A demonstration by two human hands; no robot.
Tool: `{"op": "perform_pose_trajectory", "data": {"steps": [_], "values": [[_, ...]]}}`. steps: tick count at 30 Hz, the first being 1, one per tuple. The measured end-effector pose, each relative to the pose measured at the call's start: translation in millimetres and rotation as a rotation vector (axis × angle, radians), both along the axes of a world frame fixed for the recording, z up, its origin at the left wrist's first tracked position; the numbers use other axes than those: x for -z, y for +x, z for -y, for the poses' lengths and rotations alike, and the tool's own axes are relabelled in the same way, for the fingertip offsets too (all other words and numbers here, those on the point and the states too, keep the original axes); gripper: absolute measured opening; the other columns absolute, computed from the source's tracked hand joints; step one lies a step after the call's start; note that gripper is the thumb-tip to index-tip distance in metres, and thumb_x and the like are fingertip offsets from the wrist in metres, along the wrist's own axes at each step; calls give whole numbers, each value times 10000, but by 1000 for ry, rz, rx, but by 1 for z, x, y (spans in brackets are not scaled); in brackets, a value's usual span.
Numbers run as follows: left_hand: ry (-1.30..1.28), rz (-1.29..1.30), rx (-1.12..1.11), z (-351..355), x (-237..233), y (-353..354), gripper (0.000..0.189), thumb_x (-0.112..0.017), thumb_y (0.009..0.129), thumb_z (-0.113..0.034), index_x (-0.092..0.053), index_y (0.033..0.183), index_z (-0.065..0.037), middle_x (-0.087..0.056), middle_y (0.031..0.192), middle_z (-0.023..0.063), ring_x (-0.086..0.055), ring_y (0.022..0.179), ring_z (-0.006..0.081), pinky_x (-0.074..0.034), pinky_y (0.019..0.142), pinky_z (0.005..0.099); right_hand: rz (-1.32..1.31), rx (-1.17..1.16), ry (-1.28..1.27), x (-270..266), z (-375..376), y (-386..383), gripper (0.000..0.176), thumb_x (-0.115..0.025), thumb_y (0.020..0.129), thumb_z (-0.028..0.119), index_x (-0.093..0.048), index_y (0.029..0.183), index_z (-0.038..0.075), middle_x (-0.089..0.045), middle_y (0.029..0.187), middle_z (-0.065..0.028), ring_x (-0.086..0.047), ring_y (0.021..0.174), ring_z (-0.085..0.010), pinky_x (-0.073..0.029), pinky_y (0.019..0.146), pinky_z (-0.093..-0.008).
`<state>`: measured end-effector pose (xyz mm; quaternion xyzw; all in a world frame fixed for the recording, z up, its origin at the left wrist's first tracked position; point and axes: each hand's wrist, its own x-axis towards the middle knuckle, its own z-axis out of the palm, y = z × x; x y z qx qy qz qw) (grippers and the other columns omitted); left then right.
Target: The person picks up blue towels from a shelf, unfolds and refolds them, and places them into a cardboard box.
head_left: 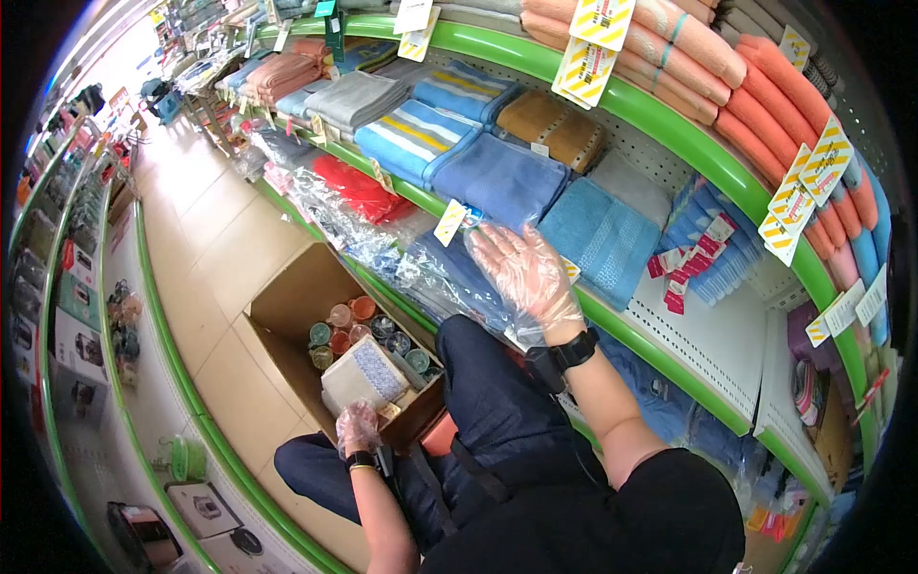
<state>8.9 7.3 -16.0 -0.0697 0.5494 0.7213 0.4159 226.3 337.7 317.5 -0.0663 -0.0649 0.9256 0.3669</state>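
Observation:
My right hand [528, 277], in a clear plastic glove with a black watch on the wrist, is held open with fingers spread. It hovers over plastic-bagged dark blue towels [449, 277] on the lower green shelf. My left hand [357, 427], also gloved, sits with curled fingers at the near edge of an open cardboard box [287, 301]. It is right beside a folded white and blue checked cloth [365, 375] that lies in the box. Whether it grips anything is unclear. Several small cups [349, 325] fill the box behind the cloth.
Green-edged shelves [660, 120] hold stacked blue, striped, brown and orange towels with yellow price tags. A red bagged item [359, 189] lies on the lower shelf. The tiled aisle [206, 249] runs away to the upper left. A second shelf row with boxed goods [76, 335] stands opposite.

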Motion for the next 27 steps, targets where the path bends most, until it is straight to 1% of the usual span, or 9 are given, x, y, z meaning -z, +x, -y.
{"op": "perform_pose_trajectory", "data": {"steps": [5,7,9,16,18,20,23,26,27], "values": [[3,53,-10,1,3,-5,286,-400,928,-310,-455,1094,-83,-503,1162,129,-468,1095,292,-391,927,384,-108,-32,-32,-5,2,-1,632,-534,868,299,-217,1291,-50,-296,1328,-200,-259,1265,-389,-245,1054,-490],[-6,25,5,2,0,-3,283,-399,928,-309,-457,1089,-84,-499,1171,131,-475,1084,289,-394,924,380,-89,67,12,-6,7,-7,534,-517,882,270,-272,1242,-40,-284,1352,-160,-297,1249,-371,-285,1028,-495],[-19,-3,20,2,-6,-1,279,-398,929,-309,-458,1084,-85,-494,1179,133,-483,1072,286,-397,921,376,-64,130,21,-3,5,-13,549,-516,882,288,-268,1242,-44,-270,1362,-159,-290,1252,-369,-282,1031,-494],[77,117,-62,-1,-6,-1,198,-463,914,-276,-491,990,-95,-551,977,76,-542,882,226,-464,756,321,-33,257,127,-1,-26,-26,540,-521,872,368,-351,1217,-12,-323,1321,-166,-293,1242,-327,-228,1055,-470],[103,138,-91,-3,-9,0,191,-473,910,-272,-492,982,-95,-551,946,71,-546,851,221,-469,731,313,-28,280,227,-5,-31,-26,755,-618,798,389,-246,1292,-44,-305,1336,-179,-256,1272,-343,-245,1056,-465],[128,85,-106,-1,-13,3,187,-487,905,-270,-497,972,-95,-556,934,81,-551,829,229,-471,718,318,42,273,240,-7,-41,-25,780,-591,789,474,-253,1313,5,-274,1369,-169,-232,1284,-345,-207,1056,-495],[78,95,-106,-2,-12,1,179,-498,900,-257,-499,970,-92,-554,939,93,-552,836,234,-472,719,320,-104,160,266,-16,-50,-20,756,-508,785,583,-307,1322,91,-276,1395,-138,-228,1290,-357,-170,1035,-559],[112,133,-106,-2,-10,0,175,-508,894,-244,-502,963,-83,-553,936,97,-550,835,233,-475,716,322,-109,216,183,-25,-57,-29,714,-495,809,549,-315,1318,82,-327,1364,-156,-274,1267,-368,-191,1016,-584],[111,133,-108,3,14,-5,175,-508,894,-244,-502,963,-83,-553,936,97,-550,835,233,-475,716,322,-120,192,127,-19,-65,-30,628,-561,815,426,-360,1279,53,-388,1307,-188,-359,1208,-386,-243,988,-598]]}}
